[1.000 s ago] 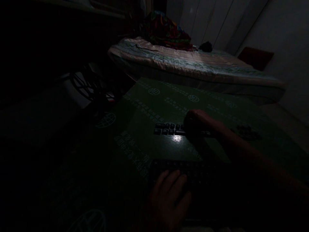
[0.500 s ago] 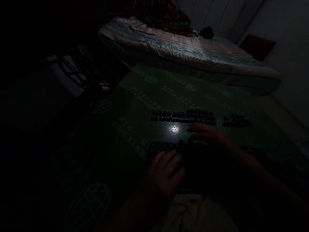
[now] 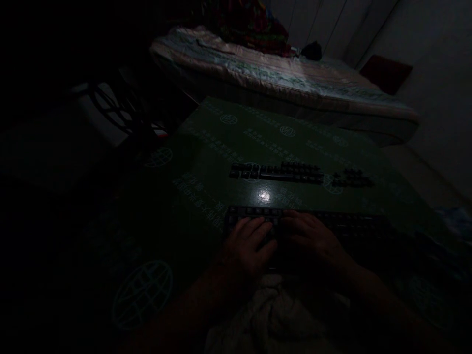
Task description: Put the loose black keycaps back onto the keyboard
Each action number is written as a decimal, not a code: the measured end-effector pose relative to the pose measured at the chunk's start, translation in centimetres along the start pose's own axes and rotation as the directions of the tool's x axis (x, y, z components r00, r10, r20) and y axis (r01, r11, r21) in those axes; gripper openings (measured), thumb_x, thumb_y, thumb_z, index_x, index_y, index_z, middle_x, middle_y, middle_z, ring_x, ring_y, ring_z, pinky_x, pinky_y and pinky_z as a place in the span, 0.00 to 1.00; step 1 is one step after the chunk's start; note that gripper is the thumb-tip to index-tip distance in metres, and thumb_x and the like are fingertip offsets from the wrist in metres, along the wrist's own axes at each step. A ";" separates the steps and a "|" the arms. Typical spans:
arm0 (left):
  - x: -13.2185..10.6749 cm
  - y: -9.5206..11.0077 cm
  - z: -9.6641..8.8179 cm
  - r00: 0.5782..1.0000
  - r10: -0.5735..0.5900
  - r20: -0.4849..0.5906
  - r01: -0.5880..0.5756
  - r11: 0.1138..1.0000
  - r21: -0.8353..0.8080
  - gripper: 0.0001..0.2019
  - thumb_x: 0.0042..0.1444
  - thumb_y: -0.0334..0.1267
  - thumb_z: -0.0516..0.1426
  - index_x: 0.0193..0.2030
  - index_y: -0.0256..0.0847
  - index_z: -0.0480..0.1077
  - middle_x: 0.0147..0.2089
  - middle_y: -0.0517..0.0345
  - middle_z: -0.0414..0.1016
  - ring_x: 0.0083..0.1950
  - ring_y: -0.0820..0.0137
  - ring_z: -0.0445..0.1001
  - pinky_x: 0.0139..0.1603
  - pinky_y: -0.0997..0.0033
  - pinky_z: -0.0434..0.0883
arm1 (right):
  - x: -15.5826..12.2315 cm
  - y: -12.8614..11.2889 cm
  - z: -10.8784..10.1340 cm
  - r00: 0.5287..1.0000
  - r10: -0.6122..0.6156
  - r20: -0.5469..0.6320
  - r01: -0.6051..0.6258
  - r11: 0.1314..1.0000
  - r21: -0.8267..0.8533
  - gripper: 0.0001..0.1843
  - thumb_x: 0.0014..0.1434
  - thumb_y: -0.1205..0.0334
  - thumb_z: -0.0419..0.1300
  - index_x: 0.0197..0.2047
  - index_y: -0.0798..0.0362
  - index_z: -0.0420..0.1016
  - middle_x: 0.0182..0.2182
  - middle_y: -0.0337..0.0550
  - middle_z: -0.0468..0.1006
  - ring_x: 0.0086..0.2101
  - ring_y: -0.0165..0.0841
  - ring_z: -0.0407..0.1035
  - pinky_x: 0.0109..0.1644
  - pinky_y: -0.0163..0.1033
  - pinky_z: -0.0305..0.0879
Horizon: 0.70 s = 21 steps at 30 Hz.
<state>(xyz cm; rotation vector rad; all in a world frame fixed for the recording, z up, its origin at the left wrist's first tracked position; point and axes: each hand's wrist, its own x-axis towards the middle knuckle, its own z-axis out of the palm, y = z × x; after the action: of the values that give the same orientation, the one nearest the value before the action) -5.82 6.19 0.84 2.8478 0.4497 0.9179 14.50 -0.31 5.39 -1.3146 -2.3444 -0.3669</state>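
Note:
A black keyboard (image 3: 354,220) lies on the green table near my lap, its left part carrying keycaps. My left hand (image 3: 247,246) rests over that left end with its fingers extended and slightly apart, and holds nothing visible. Close beside it, my right hand (image 3: 313,238) is over the keyboard with its fingers drawn together and pointing left. Darkness hides its fingertips and anything small between them. Beyond the keyboard, loose black keycaps (image 3: 254,168) are laid out in rows, with a long space bar (image 3: 275,175) among them.
The green table (image 3: 199,142) has printed white globes and lettering. Behind it stands a bed (image 3: 295,73) with a striped cover and a dark red patterned cloth (image 3: 250,29). Dark spoked metalwork (image 3: 114,108) is at the left. Pale cloth (image 3: 273,314) shows at my lap.
My right hand has come down and toward me, from above the keyboard's far edge onto the keyboard beside my left hand. My left hand stays at the left end. The view has shifted slightly.

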 end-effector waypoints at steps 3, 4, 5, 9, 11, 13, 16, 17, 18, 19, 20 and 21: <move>0.1 0.1 -0.1 1.000 0.002 -0.004 -0.002 1.000 0.003 0.13 0.61 0.34 0.49 0.47 0.39 0.72 0.57 0.43 0.70 0.59 0.55 0.66 0.57 0.46 0.66 | -0.2 -0.3 0.0 1.000 0.002 0.027 -0.001 0.999 -0.043 0.12 0.65 0.66 0.51 0.37 0.56 0.77 0.40 0.47 0.79 0.46 0.39 0.72 0.45 0.42 0.72; 0.1 0.1 -0.1 1.000 0.002 0.007 -0.002 1.000 0.000 0.13 0.61 0.34 0.49 0.47 0.39 0.71 0.57 0.43 0.69 0.59 0.55 0.65 0.57 0.46 0.66 | -0.3 -0.4 0.0 0.999 0.008 0.040 -0.005 0.998 -0.058 0.12 0.64 0.66 0.52 0.37 0.56 0.77 0.41 0.47 0.79 0.47 0.39 0.72 0.46 0.42 0.72; 0.1 0.1 -0.2 1.000 -0.004 0.019 0.005 1.000 -0.003 0.13 0.61 0.33 0.50 0.48 0.39 0.71 0.57 0.43 0.69 0.60 0.55 0.65 0.58 0.46 0.66 | -0.3 -0.5 0.0 0.999 0.013 0.050 -0.010 0.998 -0.068 0.12 0.64 0.66 0.52 0.37 0.56 0.77 0.41 0.47 0.79 0.47 0.40 0.72 0.46 0.43 0.72; 0.0 0.1 -0.4 0.999 -0.012 0.049 0.012 1.000 -0.005 0.14 0.60 0.33 0.50 0.51 0.40 0.70 0.58 0.43 0.68 0.61 0.55 0.63 0.59 0.46 0.64 | -0.2 -0.7 -0.1 0.999 0.019 0.039 -0.016 0.998 -0.067 0.15 0.65 0.66 0.50 0.37 0.57 0.78 0.41 0.48 0.79 0.47 0.40 0.71 0.45 0.42 0.72; -0.1 0.1 -0.3 0.999 -0.006 0.052 0.006 1.000 -0.004 0.14 0.60 0.33 0.51 0.52 0.40 0.69 0.58 0.42 0.68 0.61 0.54 0.63 0.58 0.45 0.64 | -0.1 -0.7 -0.1 1.000 0.001 0.007 -0.001 0.998 -0.067 0.17 0.66 0.66 0.47 0.36 0.58 0.78 0.40 0.50 0.79 0.46 0.40 0.72 0.44 0.42 0.73; -0.1 0.1 -0.2 0.999 -0.004 0.049 0.004 1.000 -0.008 0.15 0.60 0.34 0.51 0.52 0.40 0.69 0.58 0.41 0.68 0.61 0.53 0.63 0.58 0.44 0.64 | 0.1 -0.7 -0.2 1.000 -0.009 -0.002 0.009 0.998 -0.069 0.19 0.67 0.66 0.46 0.36 0.58 0.78 0.40 0.50 0.79 0.45 0.40 0.72 0.43 0.42 0.73; -0.1 0.2 -0.3 0.996 -0.018 0.083 0.019 1.000 -0.017 0.17 0.60 0.35 0.52 0.55 0.40 0.67 0.61 0.40 0.65 0.63 0.51 0.61 0.59 0.42 0.63 | 0.2 -0.7 -0.2 1.000 -0.004 0.015 0.005 0.998 -0.067 0.18 0.67 0.66 0.47 0.36 0.58 0.78 0.40 0.50 0.79 0.45 0.39 0.73 0.43 0.41 0.73; -0.1 0.2 -0.4 0.994 -0.027 0.106 0.029 0.999 -0.016 0.17 0.59 0.35 0.53 0.56 0.41 0.67 0.62 0.40 0.64 0.64 0.51 0.60 0.59 0.42 0.62 | 0.2 -0.7 -0.2 1.000 -0.001 0.023 0.003 0.998 -0.064 0.18 0.67 0.66 0.47 0.36 0.58 0.77 0.40 0.50 0.79 0.45 0.38 0.73 0.44 0.41 0.74; -0.1 0.3 -0.5 0.992 -0.030 0.122 0.032 0.999 -0.014 0.18 0.59 0.35 0.53 0.57 0.42 0.66 0.62 0.40 0.63 0.65 0.50 0.59 0.59 0.43 0.62 | 0.1 -0.7 -0.2 1.000 0.000 0.023 0.001 0.998 -0.058 0.18 0.67 0.66 0.47 0.37 0.58 0.77 0.40 0.50 0.79 0.45 0.38 0.73 0.44 0.41 0.74; 0.0 0.3 -0.6 0.990 -0.030 0.135 0.032 0.999 -0.011 0.18 0.60 0.35 0.53 0.57 0.43 0.66 0.63 0.40 0.62 0.65 0.51 0.59 0.60 0.43 0.62 | 0.1 -0.7 -0.3 1.000 0.002 0.022 -0.001 0.999 -0.051 0.18 0.67 0.66 0.46 0.36 0.58 0.77 0.39 0.50 0.79 0.45 0.38 0.73 0.44 0.41 0.74; 0.0 0.3 -0.7 0.989 -0.029 0.145 0.030 1.000 -0.007 0.18 0.60 0.35 0.53 0.57 0.43 0.66 0.63 0.41 0.62 0.65 0.51 0.58 0.60 0.43 0.62 | 0.1 -0.8 -0.3 1.000 0.005 0.021 -0.004 0.999 -0.046 0.18 0.67 0.66 0.46 0.36 0.57 0.77 0.39 0.50 0.79 0.45 0.38 0.73 0.44 0.41 0.74; 0.0 0.4 -0.7 0.988 -0.029 0.149 0.030 1.000 -0.002 0.17 0.60 0.35 0.53 0.57 0.44 0.67 0.63 0.41 0.63 0.65 0.51 0.58 0.60 0.43 0.61 | 0.1 -0.8 -0.3 1.000 0.009 0.018 -0.008 0.999 -0.041 0.18 0.67 0.65 0.46 0.36 0.57 0.77 0.39 0.50 0.79 0.45 0.38 0.73 0.44 0.42 0.74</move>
<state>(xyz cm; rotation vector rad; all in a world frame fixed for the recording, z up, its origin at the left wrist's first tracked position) -6.13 5.88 1.52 2.8710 0.4700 0.6935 13.83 -0.75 5.71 -1.3516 -2.3577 -0.4033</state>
